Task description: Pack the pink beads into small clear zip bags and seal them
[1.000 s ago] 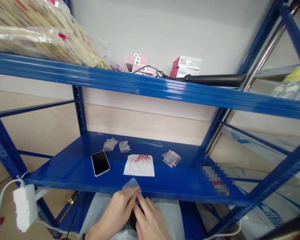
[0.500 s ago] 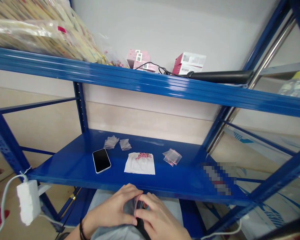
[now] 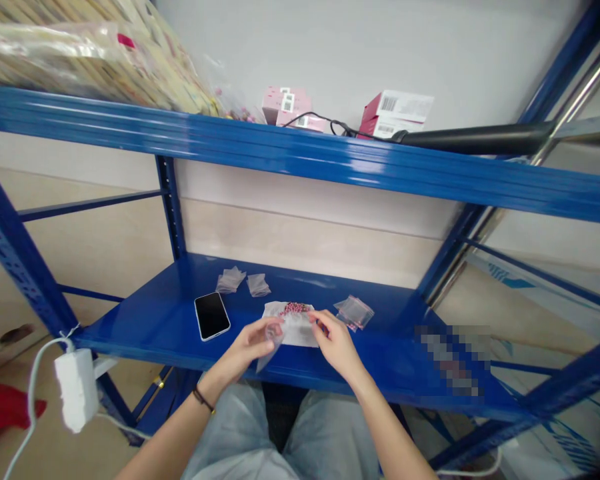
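My left hand (image 3: 247,343) pinches a small clear plastic bag (image 3: 269,352) between thumb and fingers, just left of a white sheet of paper (image 3: 299,335). A little heap of pink and dark red beads (image 3: 295,308) lies along the paper's far edge. At the right end of that heap is my right hand (image 3: 336,339), its fingertips drawn together against the paper. Whatever they may grip is too small to make out. Several flat clear bags (image 3: 356,312) with some pink in them lie to the right of this hand.
A phone (image 3: 213,316) rests on the blue shelf (image 3: 180,293) at the left, with more clear bags (image 3: 231,280) behind it. The upper shelf beam (image 3: 280,157) crosses above, bearing pink boxes (image 3: 293,103) and a black tube (image 3: 480,138). A white power strip (image 3: 77,390) hangs at left.
Both hands have risen from my lap to the shelf and moved apart. The left hand carries the clear bag; the right hand has reached the beads. The view has shifted slightly.
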